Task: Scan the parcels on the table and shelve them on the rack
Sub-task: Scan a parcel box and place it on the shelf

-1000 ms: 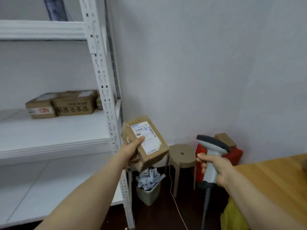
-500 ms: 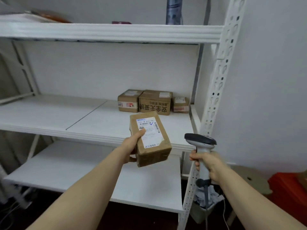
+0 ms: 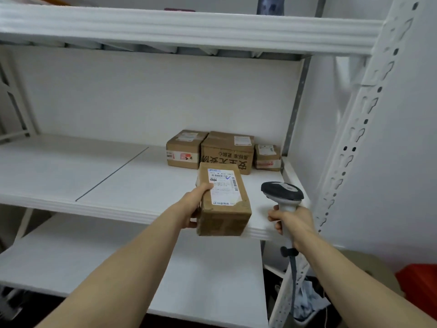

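One parcel (image 3: 223,200) is in play: a brown carton held in the air over the front edge of the middle shelf (image 3: 94,176), label up, its long axis running away from the person toward the back wall. The grip of the left hand (image 3: 197,209) takes it from its left side, thumb on the label and fingers curled beneath, so the carton lies right of and ahead of that grip.

Three shelved parcels (image 3: 227,151) stand in a row at the back right corner, just beyond its far end, with bare shelf before them and to their left.

The right hand (image 3: 293,221), just beside the carton, has its grip wrapped round the scanner (image 3: 282,192) handle, so the placing likely falls to the left. The upper shelf (image 3: 165,27) sits well above, and the rack upright (image 3: 350,162) bounds the right.
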`<state>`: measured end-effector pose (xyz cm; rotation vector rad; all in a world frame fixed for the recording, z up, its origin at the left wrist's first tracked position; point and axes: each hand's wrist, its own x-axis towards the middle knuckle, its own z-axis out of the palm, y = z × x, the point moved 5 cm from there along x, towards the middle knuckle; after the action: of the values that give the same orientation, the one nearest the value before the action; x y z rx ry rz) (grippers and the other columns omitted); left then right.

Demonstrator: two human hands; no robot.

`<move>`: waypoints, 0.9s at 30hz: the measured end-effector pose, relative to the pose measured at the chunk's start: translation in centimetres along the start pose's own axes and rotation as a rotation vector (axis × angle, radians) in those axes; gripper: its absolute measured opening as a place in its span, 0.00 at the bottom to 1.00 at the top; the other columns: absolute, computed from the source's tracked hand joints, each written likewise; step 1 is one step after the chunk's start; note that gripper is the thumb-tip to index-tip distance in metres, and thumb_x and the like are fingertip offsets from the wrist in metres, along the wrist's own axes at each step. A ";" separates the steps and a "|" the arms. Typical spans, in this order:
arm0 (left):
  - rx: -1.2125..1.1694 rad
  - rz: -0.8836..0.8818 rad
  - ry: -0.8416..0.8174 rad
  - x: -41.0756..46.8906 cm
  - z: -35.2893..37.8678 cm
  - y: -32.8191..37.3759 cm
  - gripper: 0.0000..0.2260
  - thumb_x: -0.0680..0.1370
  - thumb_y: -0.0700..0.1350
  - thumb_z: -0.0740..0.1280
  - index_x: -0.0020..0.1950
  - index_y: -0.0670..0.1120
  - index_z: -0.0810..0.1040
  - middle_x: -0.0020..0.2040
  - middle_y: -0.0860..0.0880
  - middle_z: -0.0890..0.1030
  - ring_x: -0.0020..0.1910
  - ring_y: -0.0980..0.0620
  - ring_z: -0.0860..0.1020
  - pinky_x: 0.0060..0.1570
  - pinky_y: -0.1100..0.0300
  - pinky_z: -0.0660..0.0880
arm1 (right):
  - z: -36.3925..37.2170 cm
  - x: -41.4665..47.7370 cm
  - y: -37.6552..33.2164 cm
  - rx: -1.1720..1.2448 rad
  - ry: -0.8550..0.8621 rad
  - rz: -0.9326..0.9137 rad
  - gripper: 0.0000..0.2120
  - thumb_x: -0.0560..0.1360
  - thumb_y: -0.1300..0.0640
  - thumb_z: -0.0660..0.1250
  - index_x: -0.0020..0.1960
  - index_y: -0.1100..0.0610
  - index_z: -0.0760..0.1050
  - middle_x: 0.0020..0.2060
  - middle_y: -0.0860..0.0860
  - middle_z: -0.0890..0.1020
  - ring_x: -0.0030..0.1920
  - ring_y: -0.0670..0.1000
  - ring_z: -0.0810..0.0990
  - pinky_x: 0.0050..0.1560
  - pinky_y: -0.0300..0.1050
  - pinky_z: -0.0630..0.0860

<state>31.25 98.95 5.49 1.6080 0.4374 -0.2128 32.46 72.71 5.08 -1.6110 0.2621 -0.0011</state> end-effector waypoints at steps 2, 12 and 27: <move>0.031 0.002 -0.016 2.1 1.4 1.4 0.21 0.74 0.65 0.62 0.56 0.51 0.78 0.46 0.46 0.85 0.47 0.47 0.81 0.39 0.55 0.75 | -0.4 1.9 -0.6 -0.017 0.045 -0.042 0.06 0.70 0.67 0.72 0.46 0.63 0.77 0.33 0.57 0.82 0.23 0.49 0.72 0.26 0.41 0.71; 0.165 -0.039 -0.091 11.0 8.7 6.0 0.27 0.74 0.65 0.65 0.64 0.49 0.73 0.53 0.44 0.80 0.52 0.44 0.78 0.55 0.46 0.76 | -1.9 9.4 -3.7 -0.025 0.179 -0.108 0.07 0.70 0.63 0.74 0.44 0.59 0.77 0.30 0.54 0.82 0.23 0.46 0.75 0.28 0.42 0.76; 0.216 0.074 -0.287 15.9 14.4 8.9 0.25 0.78 0.60 0.63 0.70 0.50 0.68 0.42 0.53 0.78 0.37 0.57 0.77 0.30 0.61 0.76 | -1.3 11.2 -3.9 -0.090 0.331 -0.111 0.07 0.70 0.58 0.75 0.40 0.54 0.76 0.25 0.48 0.79 0.25 0.46 0.76 0.31 0.42 0.75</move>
<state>51.05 86.86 6.07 1.7679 0.1367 -0.4402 43.74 69.65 7.23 -1.7094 0.4322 -0.3480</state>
